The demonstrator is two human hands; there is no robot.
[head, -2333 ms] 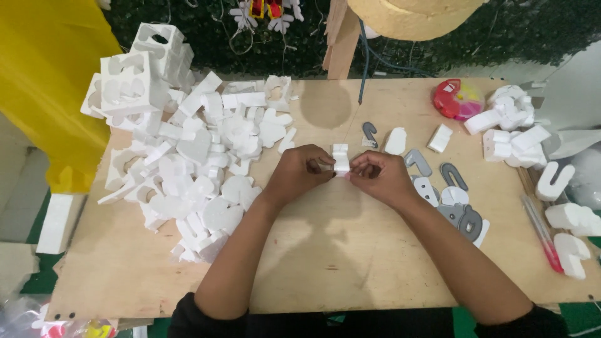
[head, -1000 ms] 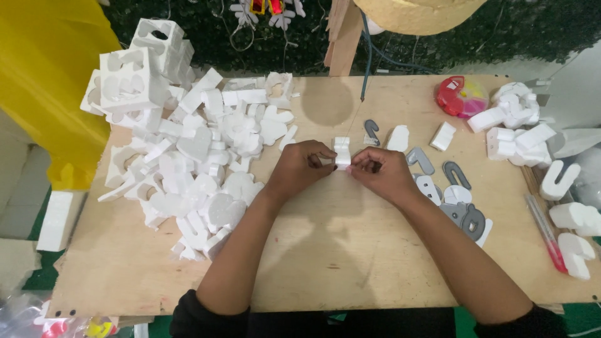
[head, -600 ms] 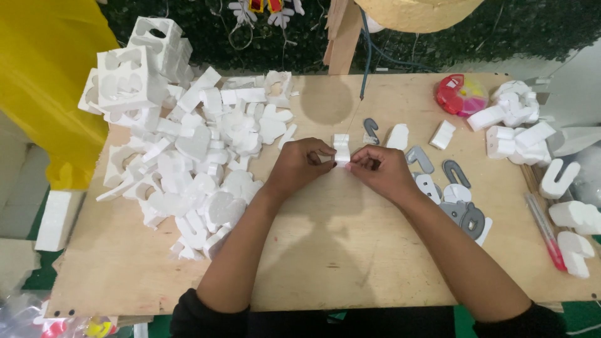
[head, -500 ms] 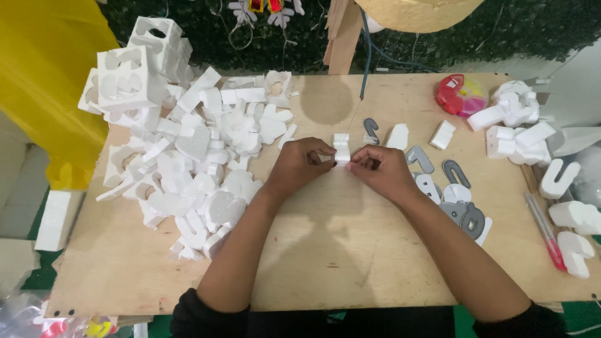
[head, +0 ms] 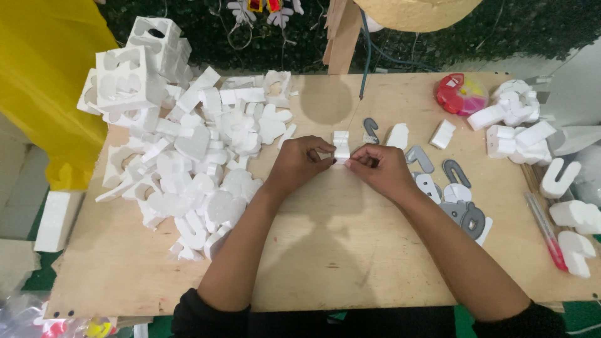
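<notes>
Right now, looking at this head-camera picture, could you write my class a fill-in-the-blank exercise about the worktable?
1. Both hands, the left hand and the right hand, pinch one small foam piece whose colour is ____.
2. The big heap of foam offcuts lies on the person's ____ side.
3. The grey letter shapes lie nearest the ____ hand.
4. The tabletop is made of ____.

Missing words: white; left; right; wood
</notes>
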